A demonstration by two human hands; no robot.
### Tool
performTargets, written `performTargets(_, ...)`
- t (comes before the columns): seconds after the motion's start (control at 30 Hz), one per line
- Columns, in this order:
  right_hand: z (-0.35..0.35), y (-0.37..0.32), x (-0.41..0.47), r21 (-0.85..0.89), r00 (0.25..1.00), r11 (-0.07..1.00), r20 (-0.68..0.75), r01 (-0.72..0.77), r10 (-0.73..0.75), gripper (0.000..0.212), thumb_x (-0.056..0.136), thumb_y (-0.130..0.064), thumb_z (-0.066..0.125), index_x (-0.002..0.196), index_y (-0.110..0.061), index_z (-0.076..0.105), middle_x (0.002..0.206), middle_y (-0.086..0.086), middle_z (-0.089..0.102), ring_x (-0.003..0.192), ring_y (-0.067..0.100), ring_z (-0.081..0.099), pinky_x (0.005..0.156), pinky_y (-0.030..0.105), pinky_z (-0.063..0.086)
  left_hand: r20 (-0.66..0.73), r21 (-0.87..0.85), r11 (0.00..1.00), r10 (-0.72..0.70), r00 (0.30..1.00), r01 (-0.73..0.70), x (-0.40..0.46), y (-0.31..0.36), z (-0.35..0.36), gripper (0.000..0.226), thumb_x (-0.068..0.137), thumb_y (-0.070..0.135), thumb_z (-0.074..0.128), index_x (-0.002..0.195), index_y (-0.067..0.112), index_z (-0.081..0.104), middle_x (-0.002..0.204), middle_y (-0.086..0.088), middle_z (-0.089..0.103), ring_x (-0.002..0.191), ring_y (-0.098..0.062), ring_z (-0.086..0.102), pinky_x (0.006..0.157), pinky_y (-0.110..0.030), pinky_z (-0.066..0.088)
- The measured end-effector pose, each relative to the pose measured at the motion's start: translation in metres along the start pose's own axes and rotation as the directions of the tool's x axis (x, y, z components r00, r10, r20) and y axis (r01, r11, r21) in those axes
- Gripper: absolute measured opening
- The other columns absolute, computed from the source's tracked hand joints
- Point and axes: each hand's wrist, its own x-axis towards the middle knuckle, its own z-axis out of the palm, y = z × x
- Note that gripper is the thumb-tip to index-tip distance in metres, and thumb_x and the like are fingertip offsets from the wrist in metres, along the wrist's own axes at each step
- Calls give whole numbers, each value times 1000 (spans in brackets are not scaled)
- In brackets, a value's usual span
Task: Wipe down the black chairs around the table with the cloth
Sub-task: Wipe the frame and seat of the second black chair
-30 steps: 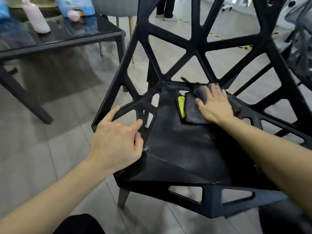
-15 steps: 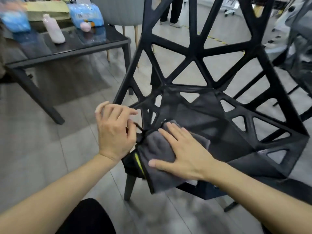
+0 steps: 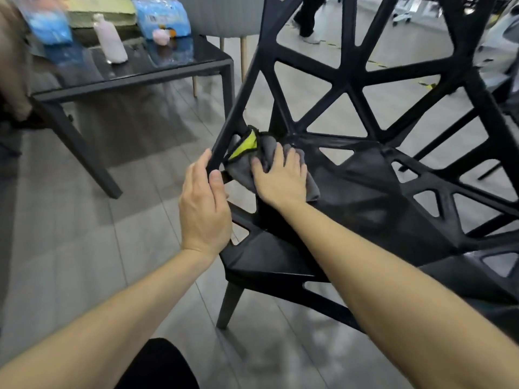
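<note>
A black chair (image 3: 365,197) with a lattice back and sides of open triangles fills the right of the view. My left hand (image 3: 205,203) grips the lower end of its left frame bar, thumb on the near side. My right hand (image 3: 280,178) lies flat, fingers straight, pressing a grey cloth (image 3: 266,153) with a yellow-green edge against the seat's back left corner, where the seat meets the side frame. Part of the cloth is hidden under my palm.
A dark glass-topped table (image 3: 134,71) stands at the upper left with a pink bottle (image 3: 110,42), blue packets (image 3: 161,15) and a small pink item on it. A grey upholstered chair (image 3: 224,18) sits behind it. A person's legs (image 3: 306,18) are at the far back.
My right hand slid the cloth from the seat's front left corner back to the rear left corner. My left hand shifted its grip along the left frame bar. The camera view moved closer.
</note>
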Motion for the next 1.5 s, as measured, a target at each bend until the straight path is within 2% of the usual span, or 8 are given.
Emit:
performTargets(0.1, -11, 34, -7, -23, 978, 978, 39, 206, -205, 86, 96, -78, 37, 163, -24, 30, 172, 8, 28, 161, 25, 18, 129, 53, 15, -12, 4, 1000, 1, 1000, -1, -1, 4, -1, 47, 116, 30, 33, 155, 10, 50, 149, -2, 57, 129, -27, 63, 118, -30, 44)
performTargets(0.23, -20, 55, 47, -147, 999, 988, -4, -42, 42, 90, 95, -81, 33, 164, -23, 33, 175, 9, 20, 163, 28, 11, 130, 54, 9, 3, 22, 1000, -13, 1000, 13, -1, 7, -1, 46, 117, 30, 33, 156, 14, 50, 151, 3, 56, 123, -28, 67, 117, -27, 44)
performTargets(0.57, -97, 32, 41, 225, 948, 974, -301, -30, 99, 38, 87, -25, 72, 125, -27, 66, 117, 7, 74, 113, 34, 67, 96, 41, 52, -16, 22, 998, -62, 998, 62, -5, 12, -4, 45, 114, 7, 38, 156, 13, 52, 154, 1, 59, 143, -10, 51, 117, -2, 26)
performTargets(0.67, -92, -38, 41, 313, 893, 889, -406, 335, -193, 47, 88, -20, 71, 134, -30, 65, 126, -1, 72, 115, 22, 66, 102, 39, 53, -18, 12, 998, -61, 998, 61, -5, 11, -5, 46, 114, 6, 37, 158, 15, 50, 155, 2, 58, 143, -8, 50, 115, 0, 25)
performTargets(0.9, -57, 27, -13, 147, 890, 885, 56, 441, -453, 80, 78, 4, 53, 147, -36, 63, 158, -7, 55, 148, 15, 47, 125, 30, 33, -32, 14, 998, -62, 998, 62, -6, 14, -3, 48, 110, -4, 39, 155, 8, 52, 147, 4, 59, 119, 20, 56, 100, 5, 30)
performTargets(1.0, -80, 10, 13, 199, 942, 921, -60, 335, -329, 69, 82, 0, 56, 141, -33, 69, 145, -8, 66, 135, 14, 58, 107, 10, 35, -7, -1, 996, -89, 996, 89, -4, 15, -2, 51, 110, -3, 35, 156, 14, 50, 145, 2, 60, 94, 7, 71, 87, 4, 36)
performTargets(1.23, -61, 54, -17, 87, 850, 866, 166, 493, -500, 88, 76, 4, 51, 153, -39, 55, 168, -7, 41, 156, 15, 35, 130, 35, 25, 6, -7, 996, -89, 996, 89, -2, 11, -3, 49, 111, 1, 34, 156, 14, 50, 141, -1, 62, 85, -1, 74, 80, 0, 41)
performTargets(1.5, -128, 106, -28, -274, 970, 941, 195, 199, -148, 64, 89, -39, 58, 153, -36, 54, 167, -4, 43, 151, 25, 43, 122, 38, 37, 2, 43, 997, -70, 998, 70, -2, 11, -2, 47, 113, 10, 35, 157, 18, 48, 148, 6, 57, 85, -2, 73, 85, -22, 55)
